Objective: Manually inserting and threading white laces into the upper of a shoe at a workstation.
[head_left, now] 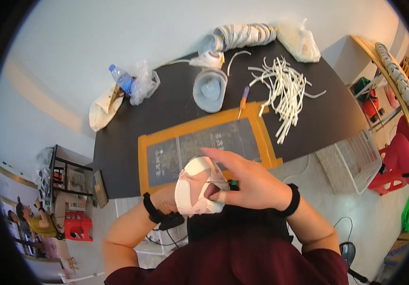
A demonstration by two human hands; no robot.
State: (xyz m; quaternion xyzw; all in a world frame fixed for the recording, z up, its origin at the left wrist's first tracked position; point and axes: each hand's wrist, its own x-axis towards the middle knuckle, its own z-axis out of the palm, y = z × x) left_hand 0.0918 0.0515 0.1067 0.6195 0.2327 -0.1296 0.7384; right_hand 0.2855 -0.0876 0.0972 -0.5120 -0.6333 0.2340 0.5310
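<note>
Small pale shoe upper, held up

On my head feed I see a shoe upper (183, 192), cream and pinkish, held just below the middle of the view. Small stitch marks run along a cream edge, and a loop of thread stands out at its left. Its dark opening faces right. Across it lies a green-handled tool (234, 184), its thin shaft pointing left; I cannot tell whether it pierces.
</note>
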